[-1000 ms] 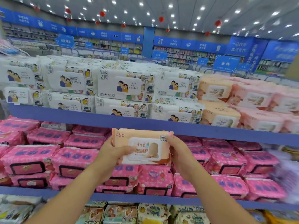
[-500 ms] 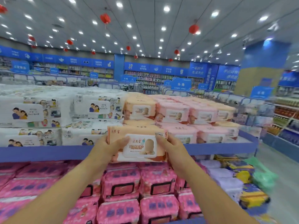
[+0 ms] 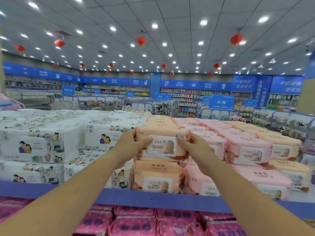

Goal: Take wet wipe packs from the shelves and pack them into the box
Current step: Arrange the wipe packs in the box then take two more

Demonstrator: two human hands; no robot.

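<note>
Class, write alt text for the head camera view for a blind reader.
The left hand and right hand hold an orange wet wipe pack by its ends, above a matching pack on the blue shelf. White packs lie left, pink packs right.

Both your arms are bare and reach forward, rising from the lower corners and converging toward centre.

Your left forearm (image 3: pixel 73 193) comes in from the lower left and your right forearm (image 3: pixel 252 198) from the lower right. The elbows are out of view. Both wrists are roughly straight.

Your left hand (image 3: pixel 129 143) grips the left end of the orange wipe pack (image 3: pixel 163 149). The left thumb (image 3: pixel 147 142) lies across the front face, and the fingers wrap behind, hidden.

Your right hand (image 3: pixel 197 148) grips the right end in mirror pose, with the right thumb (image 3: pixel 180 140) on the front face.

The hands are level with each other and apart, with the pack between them.
</note>
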